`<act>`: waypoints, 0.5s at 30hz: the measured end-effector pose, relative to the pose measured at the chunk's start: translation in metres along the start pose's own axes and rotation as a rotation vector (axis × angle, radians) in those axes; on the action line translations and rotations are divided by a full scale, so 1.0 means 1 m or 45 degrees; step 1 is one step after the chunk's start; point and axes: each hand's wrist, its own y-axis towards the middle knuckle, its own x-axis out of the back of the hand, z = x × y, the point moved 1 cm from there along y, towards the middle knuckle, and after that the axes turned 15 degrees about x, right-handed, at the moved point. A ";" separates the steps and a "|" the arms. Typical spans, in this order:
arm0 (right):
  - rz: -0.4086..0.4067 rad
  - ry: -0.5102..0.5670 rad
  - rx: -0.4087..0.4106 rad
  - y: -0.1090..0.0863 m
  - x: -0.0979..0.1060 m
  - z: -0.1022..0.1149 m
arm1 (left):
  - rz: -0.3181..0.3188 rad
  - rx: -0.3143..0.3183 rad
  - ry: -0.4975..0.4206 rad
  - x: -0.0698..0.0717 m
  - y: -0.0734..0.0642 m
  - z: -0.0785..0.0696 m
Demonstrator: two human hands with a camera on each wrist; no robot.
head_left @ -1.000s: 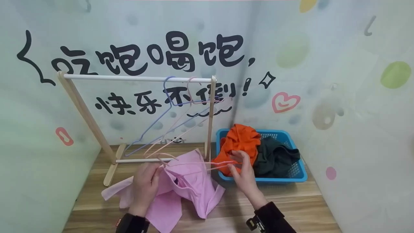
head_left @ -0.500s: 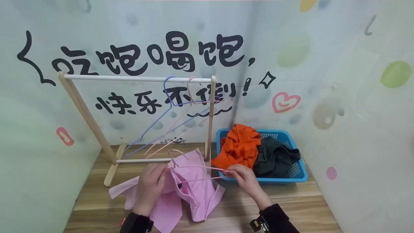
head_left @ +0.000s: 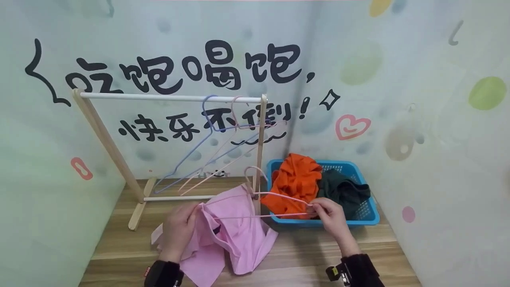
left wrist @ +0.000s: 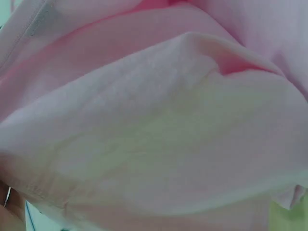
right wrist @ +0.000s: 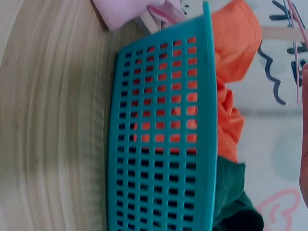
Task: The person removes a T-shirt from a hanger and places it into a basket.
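Observation:
A pink shirt (head_left: 245,239) lies partly bunched on the tabletop, with a dark spot showing at its opening. My left hand (head_left: 178,229) grips the shirt's edge on the left side. Pale pink cloth (left wrist: 144,120) fills most of the left wrist view. A pink clothes hanger (head_left: 283,195) runs out of the shirt to the right; its left end is hidden in the cloth, and its hook points up near the rack's right post. My right hand (head_left: 332,217) pinches the hanger's right end, in front of the basket. Only a sliver of that hand (right wrist: 304,139) enters the right wrist view.
A wooden rack (head_left: 109,149) with a white rail stands behind the shirt. From its rail hang a blue hanger (head_left: 191,152) and another pink hanger (head_left: 213,154). To the right, a blue basket (head_left: 368,209) contains orange cloth (head_left: 297,175) and dark green cloth (head_left: 342,193). Printed walls surround the table.
The right hand went from loosely spread fingers to pinching the hanger's end and moved right. The hanger shifted right, its hook now by the rack's post. The left hand kept the shirt, moving little.

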 end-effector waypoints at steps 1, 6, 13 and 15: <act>-0.023 0.008 -0.016 -0.001 0.003 -0.001 | 0.001 0.028 0.015 0.000 0.000 0.002; -0.090 0.021 -0.046 -0.008 0.012 -0.007 | 0.001 0.164 0.087 0.000 0.000 0.011; -0.178 -0.004 -0.052 -0.014 0.022 -0.011 | 0.063 0.230 0.121 0.000 -0.001 0.014; -0.177 -0.010 -0.041 -0.013 0.024 -0.011 | 0.068 0.181 0.096 0.000 -0.001 0.012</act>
